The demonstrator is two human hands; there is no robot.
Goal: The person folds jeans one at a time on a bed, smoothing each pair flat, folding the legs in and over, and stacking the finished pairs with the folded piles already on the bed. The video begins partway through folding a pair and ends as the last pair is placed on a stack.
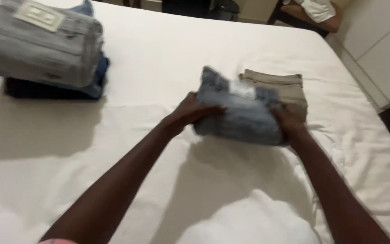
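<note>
As seen from the head view, left hand [194, 111] flat against left end of folded blue jeans [240, 113], right hand [287, 121] clamped on right end. Bundle between both hands, long axis left to right, on white bed sheet [168, 68], partly overlapping folded beige trousers [278, 86]. Equally near both hands.

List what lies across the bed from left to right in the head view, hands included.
Stack of folded jeans with a grey pair on top → left hand → folded blue jeans held between both hands → right hand. The folded beige trousers lie behind the blue jeans, so their place in the order is unclear.
</note>
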